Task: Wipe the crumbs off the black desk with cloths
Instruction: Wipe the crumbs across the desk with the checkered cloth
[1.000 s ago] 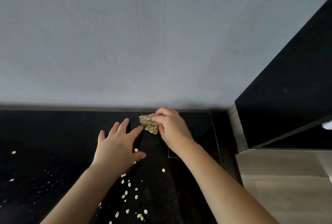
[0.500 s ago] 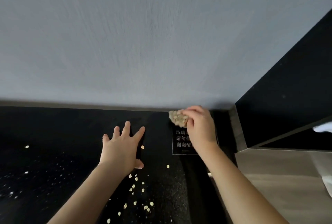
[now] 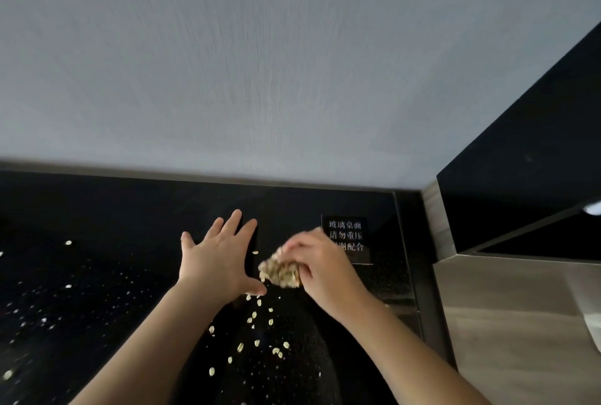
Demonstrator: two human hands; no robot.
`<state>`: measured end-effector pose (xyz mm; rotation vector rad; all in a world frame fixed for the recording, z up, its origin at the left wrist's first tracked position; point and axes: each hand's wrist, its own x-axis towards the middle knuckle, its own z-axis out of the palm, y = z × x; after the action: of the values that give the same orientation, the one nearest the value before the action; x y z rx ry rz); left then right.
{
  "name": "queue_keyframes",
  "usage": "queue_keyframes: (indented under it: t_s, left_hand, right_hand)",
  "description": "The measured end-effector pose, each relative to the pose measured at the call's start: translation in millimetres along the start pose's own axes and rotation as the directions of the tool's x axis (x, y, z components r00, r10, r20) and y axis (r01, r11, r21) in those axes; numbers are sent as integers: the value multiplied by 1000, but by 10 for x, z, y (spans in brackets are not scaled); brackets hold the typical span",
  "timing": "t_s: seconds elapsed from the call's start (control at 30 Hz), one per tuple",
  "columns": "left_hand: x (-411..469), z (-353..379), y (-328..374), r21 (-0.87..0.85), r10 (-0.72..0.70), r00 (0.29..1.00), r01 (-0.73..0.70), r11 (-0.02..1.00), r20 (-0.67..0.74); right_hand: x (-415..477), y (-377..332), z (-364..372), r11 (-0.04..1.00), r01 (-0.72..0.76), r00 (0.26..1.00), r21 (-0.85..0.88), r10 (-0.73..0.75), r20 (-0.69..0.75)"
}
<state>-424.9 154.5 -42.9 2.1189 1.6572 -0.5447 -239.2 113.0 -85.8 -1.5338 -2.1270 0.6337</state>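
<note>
As cloth (image 3: pixel 280 272) nears left hand (image 3: pixel 216 263), label (image 3: pixel 345 235) uncovered

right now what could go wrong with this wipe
1. The right hand pinches the cloth as a small wad, so a sweep may scatter the loose crumbs rather than gather them.
2. The left hand lies spread beside the cloth, so crumbs could pile up against its thumb.
3. Fine specks far to the left on the desk could be missed.
</note>
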Motion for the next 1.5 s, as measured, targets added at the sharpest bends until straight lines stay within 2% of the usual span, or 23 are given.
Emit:
queue_keyframes:
  t_s: [0.07,0.13,0.2,0.27,0.33,0.37,0.47,0.6,0.7,0.77,0.8,0.83,0.9,0.97,1.0,1.07,1.2,1.3,1.37,1.4,1.5]
  left_hand:
    - [-57,-8,65,26,30,999,-30,999,31]
    - [-122,17,174,65,53,998,-56,996,44]
    - [-164,66,273,94,58,997,-62,994,45]
    - [-185,123,333,117,51,998,-55,992,41]
    - [-206,172,361,128,41,999,-45,991,34]
    - [-221,192,373,129,41,999,-45,991,33]
    - [-281,257,415,134,54,998,-58,989,28]
    - [-397,340,512,146,77,997,-80,986,32]
    - [-444,370,574,146,79,996,-84,986,43]
    - [-452,366,590,140,75,996,-81,987,47]
    - [-453,363,593,140,75,996,-81,987,49]
    - [-453,364,594,141,75,996,-81,987,48]
    - [-449,381,588,136,73,997,-77,988,41]
    - [-450,399,585,134,70,997,-75,988,37]
    - [-453,403,588,139,70,997,-74,988,34]
    - [-464,405,599,164,65,998,-68,984,25]
    - [-533,424,691,185,44,999,-46,982,15]
    - [-657,476,814,205,44,999,-48,978,25]
    - [-732,534,888,209,44,998,-52,977,41]
    - [-755,556,910,205,44,998,-51,977,40]
    - [-781,596,920,186,39,999,-44,982,32]
  right_hand:
    - [-248,-61,-45,1000,-2,997,16,1,71]
    - [-384,-80,-148,995,-65,983,70,52,174]
    - [-438,-59,-323,977,-139,978,164,109,180]
    - [-421,86,-492,971,-163,983,175,175,-52]
    - [-320,336,-576,967,-245,918,73,255,-305]
    - [-250,424,-574,953,-301,888,28,291,-356]
    - [-157,478,-424,932,-360,890,-33,333,-312]
    - [-561,402,-283,974,-212,957,-83,189,-219]
    - [-907,250,-363,983,-162,986,-85,158,-50]
    - [-983,204,-446,985,-168,980,-51,172,102]
    - [-975,213,-501,984,-177,975,-20,179,133]
    - [-943,245,-554,982,-189,978,17,187,95]
    - [-820,401,-637,975,-221,961,35,223,-164]
    - [-663,587,-669,941,-338,872,-23,304,-384]
    - [-594,641,-659,915,-402,839,-46,347,-418]
    - [-538,694,-594,898,-431,844,-84,368,-391]
    - [-896,607,-531,929,-351,917,-120,315,-247]
    - [-1359,376,-608,947,-294,956,-129,293,-29]
    - [-1497,317,-727,954,-290,949,-78,298,104]
    - [-1468,351,-805,951,-305,947,-41,308,89]
    - [-1166,579,-955,938,-334,931,-87,315,-184]
